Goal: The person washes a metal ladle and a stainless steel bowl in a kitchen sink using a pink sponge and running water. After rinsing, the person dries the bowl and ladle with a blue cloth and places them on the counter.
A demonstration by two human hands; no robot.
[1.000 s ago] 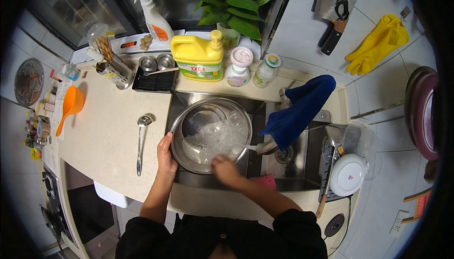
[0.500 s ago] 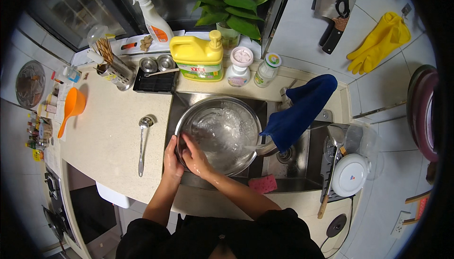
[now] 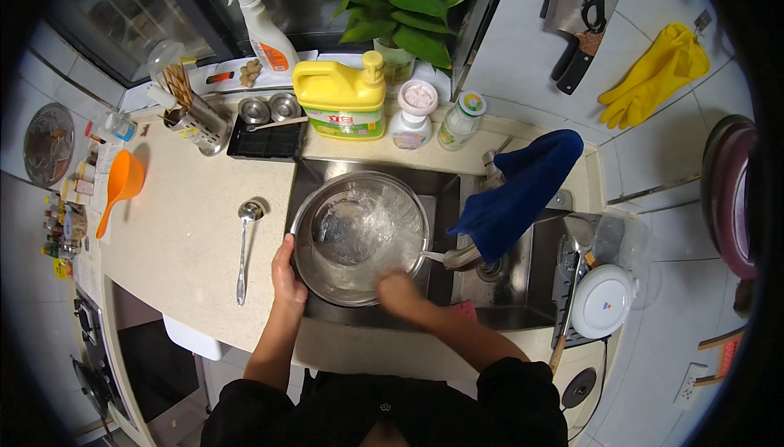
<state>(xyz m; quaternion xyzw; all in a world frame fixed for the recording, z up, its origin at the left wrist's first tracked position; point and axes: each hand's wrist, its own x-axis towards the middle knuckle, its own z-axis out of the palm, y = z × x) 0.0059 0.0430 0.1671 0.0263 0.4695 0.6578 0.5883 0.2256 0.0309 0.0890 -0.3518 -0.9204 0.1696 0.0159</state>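
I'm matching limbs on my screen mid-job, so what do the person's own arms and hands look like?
The left sleeve and right sleeve are plain black, matching the black top with its small pale emblem. Both stop well short of the wrists, leaving the forearms bare. The left hand and right hand wear no gloves; the right is blurred, hiding finer detail.

metal bowl [image 3: 307, 212] in sink [image 3: 443, 202], w/ water [image 3: 363, 222], lvl unclear

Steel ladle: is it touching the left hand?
Apart. The head view shows a strip of countertop between the steel ladle and the left hand.
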